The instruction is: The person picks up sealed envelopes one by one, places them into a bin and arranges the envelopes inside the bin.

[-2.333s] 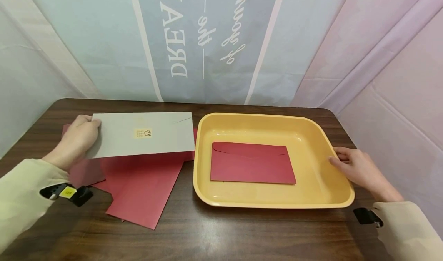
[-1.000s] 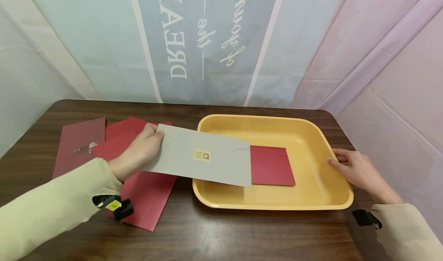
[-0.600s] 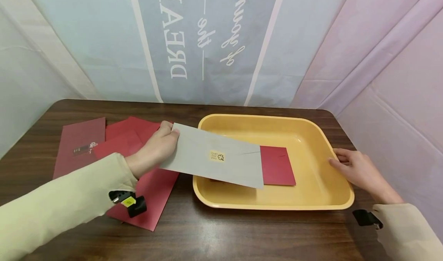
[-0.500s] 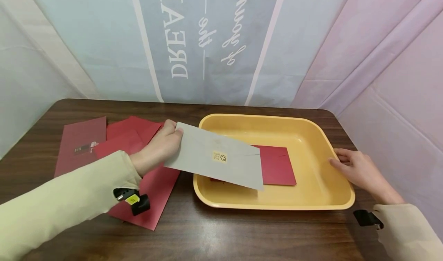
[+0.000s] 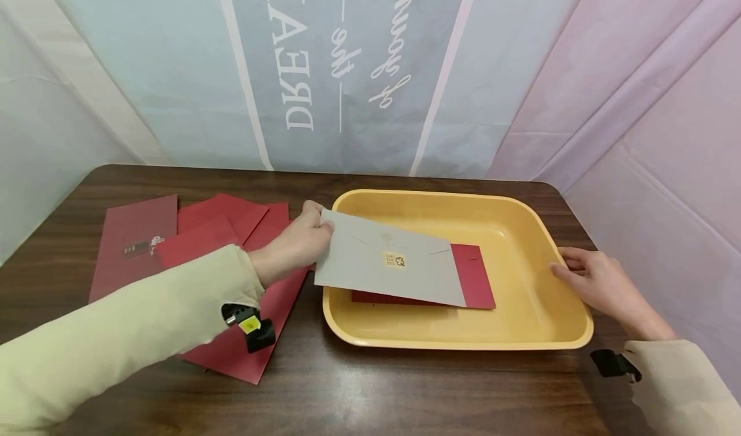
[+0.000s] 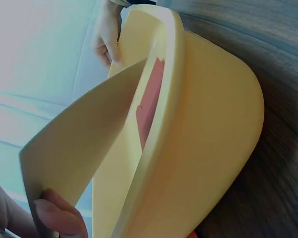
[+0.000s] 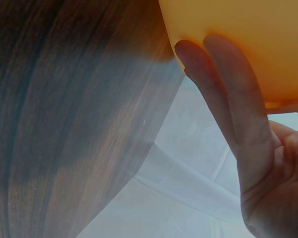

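Note:
My left hand (image 5: 301, 240) pinches a pale grey envelope (image 5: 356, 256) by its left end, thumb on top. The envelope bears a small gold "just for you" sticker and slopes down to the right over the yellow tray (image 5: 457, 346). Beneath it, a red envelope (image 5: 477, 278) lies on the tray floor, partly covered. In the left wrist view, the held envelope (image 6: 84, 134) reaches across the near rim. My right hand (image 5: 596, 281) grips the tray's right rim, thumb inside. From the right wrist view, two fingers (image 7: 238, 89) lie against the tray's outer wall.
Several red envelopes (image 5: 260, 327) overlap on the dark wooden table (image 5: 370, 397) left of the tray, partly behind my left sleeve. A darker maroon envelope (image 5: 139, 230) lies at their far left. A printed cloth (image 5: 359, 69) hangs behind the table.
My left hand has carried the grey envelope rightward from above the red pile to over the tray, and its right end has come down toward the red envelope. My right hand has stayed put.

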A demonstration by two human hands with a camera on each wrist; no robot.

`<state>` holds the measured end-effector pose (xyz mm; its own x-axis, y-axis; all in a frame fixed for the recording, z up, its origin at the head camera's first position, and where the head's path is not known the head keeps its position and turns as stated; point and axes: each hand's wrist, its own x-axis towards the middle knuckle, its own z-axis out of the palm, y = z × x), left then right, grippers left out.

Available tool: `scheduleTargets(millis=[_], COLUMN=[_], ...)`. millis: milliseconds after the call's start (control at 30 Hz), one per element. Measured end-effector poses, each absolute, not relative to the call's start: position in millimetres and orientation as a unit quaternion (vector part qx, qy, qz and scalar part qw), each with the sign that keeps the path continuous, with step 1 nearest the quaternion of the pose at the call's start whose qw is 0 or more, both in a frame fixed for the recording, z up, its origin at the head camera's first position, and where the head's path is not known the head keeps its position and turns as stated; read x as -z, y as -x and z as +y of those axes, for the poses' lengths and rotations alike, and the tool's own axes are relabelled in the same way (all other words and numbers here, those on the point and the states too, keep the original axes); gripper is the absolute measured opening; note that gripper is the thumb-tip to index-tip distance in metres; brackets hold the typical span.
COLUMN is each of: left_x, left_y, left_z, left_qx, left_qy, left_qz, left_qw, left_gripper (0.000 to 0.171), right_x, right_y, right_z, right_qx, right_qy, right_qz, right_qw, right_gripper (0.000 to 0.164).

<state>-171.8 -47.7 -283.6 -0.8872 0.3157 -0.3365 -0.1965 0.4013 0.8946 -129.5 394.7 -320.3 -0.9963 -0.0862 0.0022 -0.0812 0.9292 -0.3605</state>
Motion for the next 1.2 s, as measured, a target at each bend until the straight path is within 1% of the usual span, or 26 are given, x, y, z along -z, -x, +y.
scheduleTargets(millis=[133, 333, 533, 700, 867, 1200], left_x=[283.2, 280.5, 282.2, 284.9, 287.1, 294.6], left_y=[174.0, 175.7, 177.4, 180.9, 184.2, 188.1], left_z=[-40.0, -26.1, -17.0, -10.2, -0.8, 9.1], left_qx=[-0.538, -0.51, -0.505, -0.493, -0.488, -0.477], left_qy=[-0.042, -0.052, -0.07, -0.067, -0.068, -0.058], left_qz=[0.805, 0.82, 0.823, 0.832, 0.833, 0.839], left_qw=[0.246, 0.254, 0.251, 0.248, 0.25, 0.255], left_gripper=[0.029, 0.045, 0.044, 0.05, 0.049, 0.063], right_x=[320.0, 319.5, 318.9, 318.7, 318.8, 320.5], right_y=[130.0, 130.2, 130.7, 130.9, 130.9, 129.6], right_z=[394.9, 394.8, 394.7, 395.0, 395.2, 395.7], right_qx=[0.18, 0.182, 0.183, 0.185, 0.186, 0.185], right_qy=[0.044, 0.046, 0.05, 0.05, 0.051, 0.051], right_qz=[0.983, 0.982, 0.982, 0.981, 0.981, 0.981], right_qw=[0.002, -0.001, -0.003, -0.003, -0.003, -0.003], right_gripper=[0.047, 0.047, 0.046, 0.046, 0.046, 0.047])
